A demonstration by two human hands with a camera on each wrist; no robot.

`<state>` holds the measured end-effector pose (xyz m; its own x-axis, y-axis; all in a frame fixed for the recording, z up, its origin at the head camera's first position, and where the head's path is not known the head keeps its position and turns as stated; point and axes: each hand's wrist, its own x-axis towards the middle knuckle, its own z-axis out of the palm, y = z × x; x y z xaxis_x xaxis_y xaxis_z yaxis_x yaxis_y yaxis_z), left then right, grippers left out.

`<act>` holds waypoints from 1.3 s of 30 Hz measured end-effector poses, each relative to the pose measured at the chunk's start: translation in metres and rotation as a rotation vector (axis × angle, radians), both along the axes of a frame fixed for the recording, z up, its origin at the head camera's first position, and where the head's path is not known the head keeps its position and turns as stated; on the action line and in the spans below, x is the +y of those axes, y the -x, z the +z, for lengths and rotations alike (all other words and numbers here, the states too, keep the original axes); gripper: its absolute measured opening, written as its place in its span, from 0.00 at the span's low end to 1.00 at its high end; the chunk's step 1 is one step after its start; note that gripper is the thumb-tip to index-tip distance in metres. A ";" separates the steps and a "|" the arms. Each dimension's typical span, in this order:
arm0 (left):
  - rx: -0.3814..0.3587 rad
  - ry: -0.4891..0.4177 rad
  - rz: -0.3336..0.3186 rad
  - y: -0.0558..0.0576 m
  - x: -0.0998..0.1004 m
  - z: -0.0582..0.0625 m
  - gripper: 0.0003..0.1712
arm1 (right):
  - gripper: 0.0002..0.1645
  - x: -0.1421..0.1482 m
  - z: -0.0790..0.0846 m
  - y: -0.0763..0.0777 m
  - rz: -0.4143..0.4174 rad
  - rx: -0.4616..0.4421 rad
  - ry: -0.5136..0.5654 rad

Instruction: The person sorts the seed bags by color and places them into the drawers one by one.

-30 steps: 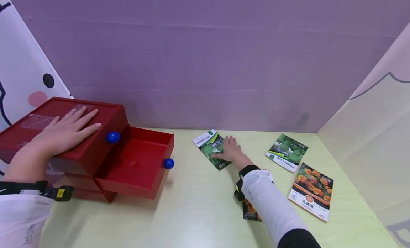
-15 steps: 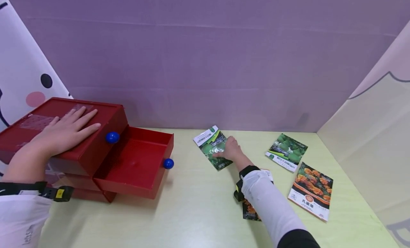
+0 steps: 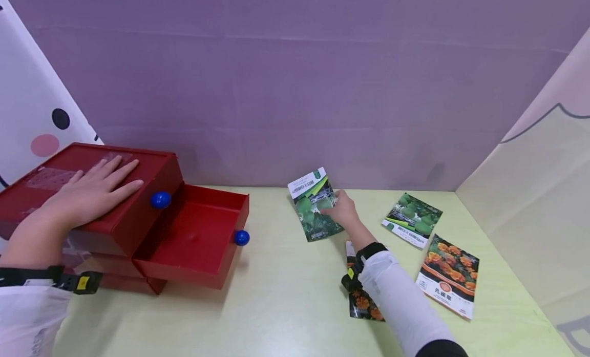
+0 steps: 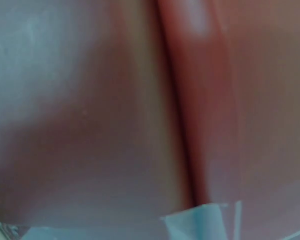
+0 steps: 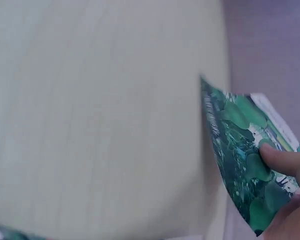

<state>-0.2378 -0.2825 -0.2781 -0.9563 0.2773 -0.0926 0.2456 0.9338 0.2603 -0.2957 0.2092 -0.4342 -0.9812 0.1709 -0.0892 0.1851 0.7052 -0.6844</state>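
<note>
My left hand (image 3: 94,193) lies flat with spread fingers on top of a red drawer box (image 3: 152,165) at the left. One drawer (image 3: 195,234) with a blue ball knob (image 3: 241,237) is pulled out, and nothing lies in it. In the left wrist view only a blurred close-up of the red box wall (image 4: 205,100) shows. My right hand (image 3: 345,211) pinches a green seed packet (image 3: 313,206) by its right edge. The right wrist view shows the thumb across the face of this packet (image 5: 250,150), which is slightly bent and raised off the table.
Under my right forearm lies a marigold seed packet (image 3: 364,303), partly hidden. Farther right are another green packet (image 3: 412,218) and a second marigold packet (image 3: 449,275) on the pale table (image 3: 276,306). A purple backdrop (image 3: 295,90) stands behind the table's far edge.
My right hand has gone from lying flat on the green seed packet to pinching its edge. The packet has come up and shifted slightly right. My left hand stays on the box.
</note>
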 end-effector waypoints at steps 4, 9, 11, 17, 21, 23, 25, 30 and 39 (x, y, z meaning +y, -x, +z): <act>0.004 0.009 0.007 0.003 -0.001 -0.003 0.49 | 0.34 0.004 0.010 -0.011 -0.025 0.000 0.169; 0.002 0.011 0.013 0.006 -0.003 -0.005 0.48 | 0.31 -0.002 0.025 -0.033 -0.062 0.008 0.307; 0.001 0.005 0.020 0.004 -0.004 -0.004 0.48 | 0.31 -0.006 0.028 -0.043 -0.065 0.015 0.347; 0.042 -0.069 0.060 0.000 -0.003 0.004 0.46 | 0.31 -0.012 0.034 -0.073 -0.085 0.023 0.493; 0.203 -0.114 0.159 -0.014 0.004 0.008 0.41 | 0.33 -0.014 0.037 -0.090 -0.093 0.030 0.574; 0.304 -0.140 0.232 -0.027 0.011 0.008 0.39 | 0.34 -0.016 0.040 -0.097 -0.086 0.030 0.598; 0.400 -0.172 0.289 -0.041 0.025 0.010 0.37 | 0.34 -0.017 0.045 -0.103 -0.080 0.031 0.610; 0.582 -0.429 0.247 -0.076 0.077 0.002 0.36 | 0.31 -0.023 0.055 -0.116 -0.062 0.061 0.594; 0.336 -1.074 0.017 -0.114 0.173 -0.034 0.33 | 0.26 -0.039 0.062 -0.131 -0.051 0.062 0.600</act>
